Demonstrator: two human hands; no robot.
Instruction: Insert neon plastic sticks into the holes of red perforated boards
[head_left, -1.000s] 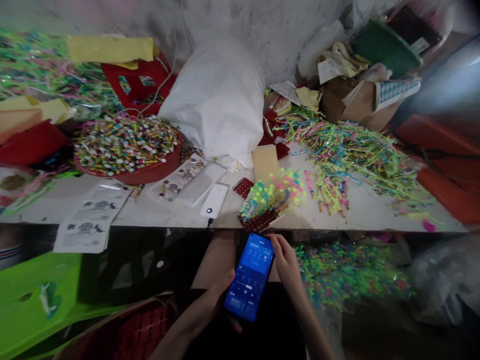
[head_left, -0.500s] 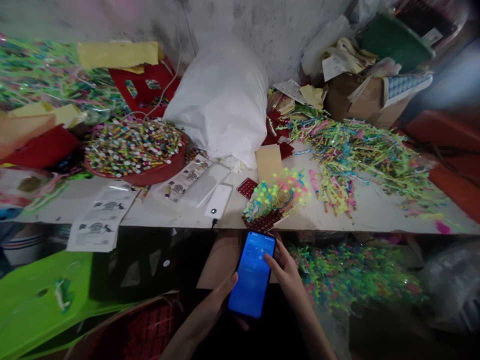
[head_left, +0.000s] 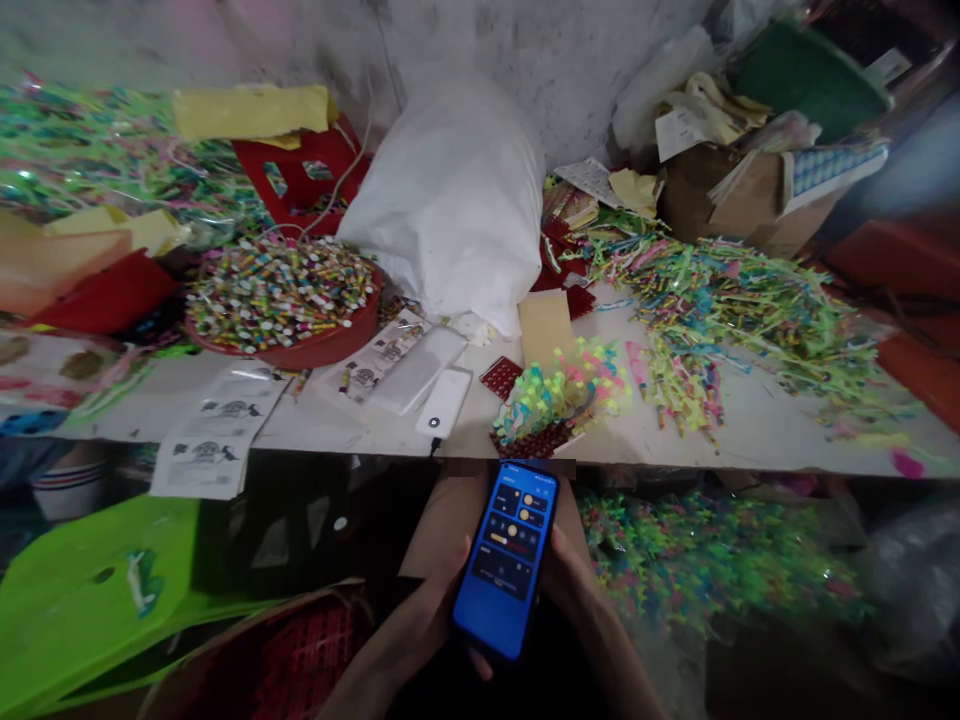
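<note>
A black-edged smartphone (head_left: 491, 615) is tilted up over my lap, just below the table's front edge. Its lit blue screen displays dark panels with small round icons. My left hand (head_left: 444, 600) is closed round the phone's lower left side, thumb along the edge and a fingertip showing beneath. My right hand (head_left: 574, 580) grips the right edge, its thumb upright there and the other fingers hidden behind. On the table above the phone lies a bunch of yellow, teal and pink star-tipped pieces (head_left: 536, 400) on dark red dotted card.
A white power bank (head_left: 444, 402) with a cable lies beside printed plastic sleeves (head_left: 202, 445). A red basin (head_left: 315, 350) holds many short colourful pieces. Behind stands a white sack (head_left: 457, 200). Colourful pencil-like sticks (head_left: 720, 300) are piled right. A green stool (head_left: 82, 590) stands lower left.
Panels with icons have appeared on the phone's blue screen. My right thumb has moved off the screen to the phone's right edge. The camera view has shifted slightly.
</note>
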